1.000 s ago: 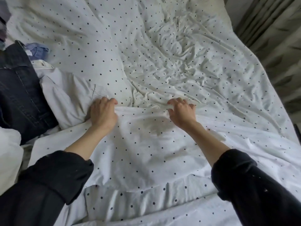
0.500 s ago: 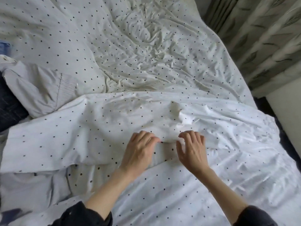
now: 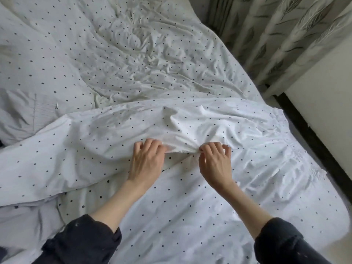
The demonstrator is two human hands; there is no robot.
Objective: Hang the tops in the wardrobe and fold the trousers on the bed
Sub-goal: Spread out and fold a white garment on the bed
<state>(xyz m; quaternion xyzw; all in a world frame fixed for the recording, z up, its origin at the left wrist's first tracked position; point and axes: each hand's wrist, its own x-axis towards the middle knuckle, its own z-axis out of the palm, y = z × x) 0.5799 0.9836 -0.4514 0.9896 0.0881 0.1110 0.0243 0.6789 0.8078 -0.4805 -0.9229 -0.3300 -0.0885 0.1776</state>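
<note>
Now: both hands pinching the dotted white garment on the bed

Risk first. Garment point(image 3: 106, 141) is white with black dots, and so is the bed cover point(image 3: 133, 60) under it. Edges are hard to tell apart. A pinch could catch the cover along with the garment, and a lift would then drag the bedding. Cloth is thin and limp; held only at two close points, it would likely sag between and outside the grips, so a fold made from here could come out crooked. Whether this piece is trousers or a top cannot be told from this view.

Hands. Left hand point(image 3: 146, 161) reaches forward, palm down, fingers point(image 3: 150, 144) curled onto a raised ridge of the cloth. Right hand point(image 3: 215, 164) sits just beside it, thumb and fingertips closed narrow on the same ridge, little finger lifted. Both forearms are bare, with dark sleeves point(image 3: 83, 241) pushed back near the elbows. Wrists low, close to the bed.

Position. Garment lies spread across the near half of the bed, left to right, hands at its middle. A pale grey garment point(image 3: 21, 113) lies at the left, partly under it. Patterned curtain point(image 3: 285, 35) hangs beyond the bed's far right side. No wardrobe in view.
</note>
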